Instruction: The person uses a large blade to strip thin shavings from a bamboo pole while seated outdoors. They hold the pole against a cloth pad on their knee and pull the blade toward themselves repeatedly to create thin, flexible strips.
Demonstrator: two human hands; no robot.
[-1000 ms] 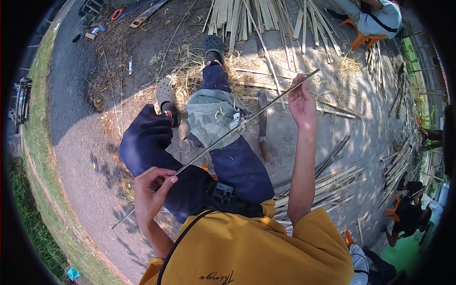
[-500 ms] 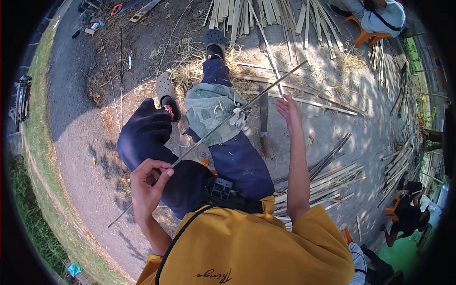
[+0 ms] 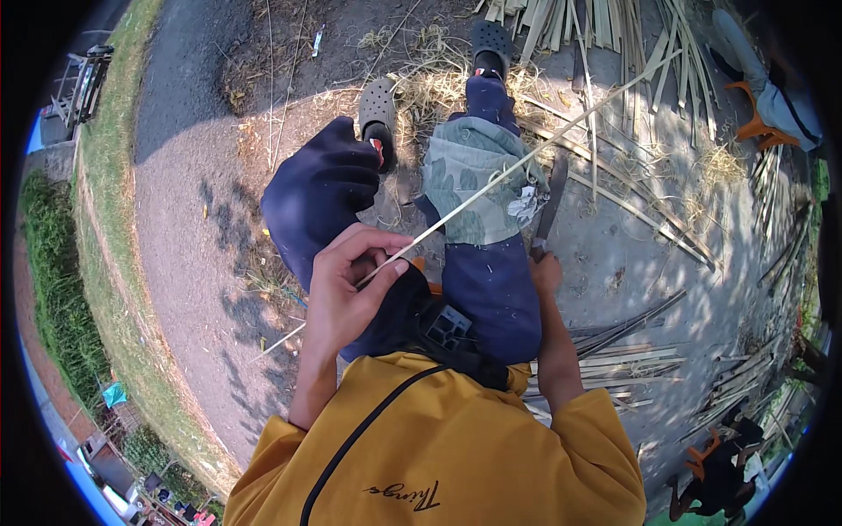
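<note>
Your left hand (image 3: pixel 346 294) pinches the near end of the long bamboo strip (image 3: pixel 491 188), fingers curled tight around it above your lap. Beside your right knee, your right hand (image 3: pixel 545 267) has dropped from the strip's far part, where it was raised 1 second ago, and now grips the handle of the dark blade (image 3: pixel 551 203). That suggests you are shifting from feeding to cutting. Beyond, the strip crosses the green cloth (image 3: pixel 469 180) on your knee towards the bamboo slats (image 3: pixel 596 26).
</note>
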